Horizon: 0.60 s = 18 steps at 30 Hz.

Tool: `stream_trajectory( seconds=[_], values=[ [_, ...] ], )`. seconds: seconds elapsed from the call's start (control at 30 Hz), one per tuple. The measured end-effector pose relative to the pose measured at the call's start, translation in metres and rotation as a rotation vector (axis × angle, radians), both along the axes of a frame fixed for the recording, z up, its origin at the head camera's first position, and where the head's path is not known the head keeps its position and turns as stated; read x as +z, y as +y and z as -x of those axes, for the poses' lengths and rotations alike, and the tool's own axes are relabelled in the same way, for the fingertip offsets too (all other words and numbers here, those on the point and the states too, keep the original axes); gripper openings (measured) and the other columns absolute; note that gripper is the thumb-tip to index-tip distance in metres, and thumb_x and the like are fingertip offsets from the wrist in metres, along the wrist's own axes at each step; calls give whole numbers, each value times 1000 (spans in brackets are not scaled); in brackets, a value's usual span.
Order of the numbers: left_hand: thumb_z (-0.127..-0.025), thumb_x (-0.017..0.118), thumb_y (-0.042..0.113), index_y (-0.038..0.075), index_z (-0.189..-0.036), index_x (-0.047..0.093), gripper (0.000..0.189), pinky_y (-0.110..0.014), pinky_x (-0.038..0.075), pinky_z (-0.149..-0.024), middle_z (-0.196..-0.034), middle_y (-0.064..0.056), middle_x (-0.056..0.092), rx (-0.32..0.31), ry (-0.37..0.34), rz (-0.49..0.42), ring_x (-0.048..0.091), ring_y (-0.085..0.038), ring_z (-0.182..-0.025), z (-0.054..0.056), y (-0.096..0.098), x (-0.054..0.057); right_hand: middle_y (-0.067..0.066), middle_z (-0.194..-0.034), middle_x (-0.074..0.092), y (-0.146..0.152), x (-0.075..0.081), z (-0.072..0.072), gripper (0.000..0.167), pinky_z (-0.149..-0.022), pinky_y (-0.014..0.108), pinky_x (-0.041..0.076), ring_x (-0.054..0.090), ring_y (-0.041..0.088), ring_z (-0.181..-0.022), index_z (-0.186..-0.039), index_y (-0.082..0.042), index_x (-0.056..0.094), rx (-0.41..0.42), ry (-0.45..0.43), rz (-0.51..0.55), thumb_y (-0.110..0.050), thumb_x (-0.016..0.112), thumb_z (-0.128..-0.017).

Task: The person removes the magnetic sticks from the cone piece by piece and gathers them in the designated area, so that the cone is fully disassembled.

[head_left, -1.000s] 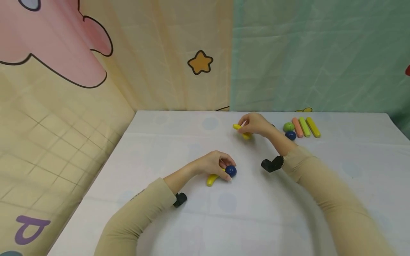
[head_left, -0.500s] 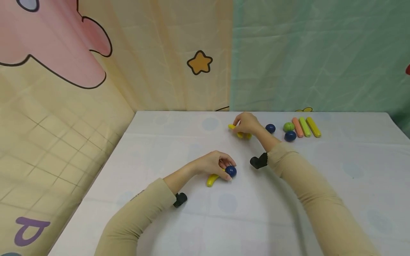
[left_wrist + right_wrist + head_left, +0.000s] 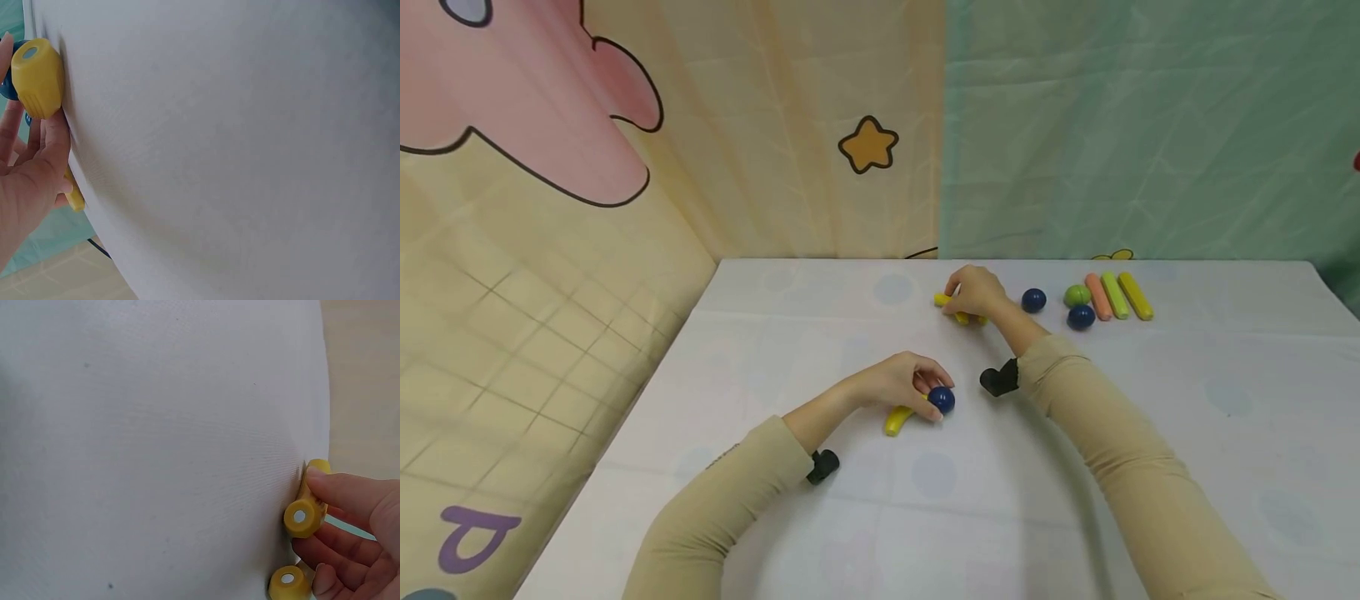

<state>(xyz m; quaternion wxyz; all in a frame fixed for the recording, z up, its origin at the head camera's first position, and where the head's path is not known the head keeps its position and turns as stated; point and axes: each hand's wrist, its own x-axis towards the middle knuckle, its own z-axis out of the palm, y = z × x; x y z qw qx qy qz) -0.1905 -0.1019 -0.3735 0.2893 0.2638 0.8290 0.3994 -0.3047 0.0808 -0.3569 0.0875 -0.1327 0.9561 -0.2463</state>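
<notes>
On the white tabletop, my left hand [image 3: 895, 383] holds a dark blue ball [image 3: 942, 399] between thumb and fingers. A curved yellow magnetic rod [image 3: 895, 422] lies against that ball, partly under the hand. In the left wrist view the rod's [image 3: 39, 78] blunt end shows a silver disc, with the ball behind it. Farther back, my right hand [image 3: 977, 292] pinches another yellow magnetic rod [image 3: 302, 517] close to the table. A second yellow rod [image 3: 287, 584] lies beside it under the fingers, mostly hidden by the hand in the head view.
To the right of my right hand is a loose blue ball [image 3: 1033, 301]. Beyond it are a green ball [image 3: 1077, 295], another blue ball [image 3: 1081, 317], and a row of orange [image 3: 1098, 297], light green [image 3: 1115, 296] and yellow [image 3: 1136, 296] rods. A patterned curtain [image 3: 775, 133] hangs behind the table.
My right hand has moved slightly left with the yellow rod and then slowed, uncovering the loose blue ball behind the wrist. The left hand has kept its place on its ball.
</notes>
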Motion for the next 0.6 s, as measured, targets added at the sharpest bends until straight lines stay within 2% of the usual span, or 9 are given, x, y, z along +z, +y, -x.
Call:
stream_trajectory(
  seconds=[0.3, 0.6],
  values=[
    [-72, 81, 12, 10, -110, 66, 40, -20, 46, -77, -94, 1, 61, 4, -2, -9, 57, -13, -85, 0, -3, -1, 13, -92, 62, 3, 6, -4, 31, -57, 27, 45, 55, 21, -69, -102, -1, 67, -10, -2, 2, -20, 73, -79],
    [-73, 80, 10, 9, -109, 66, 39, -21, 46, -77, -93, 1, 61, 60, -1, 1, 57, -12, -84, -3, -16, 1, 14, -91, 62, 17, 23, -17, 30, -65, 31, 46, 54, 23, -76, -104, 0, 66, 53, 1, 116, -19, 71, -82]
  ],
)
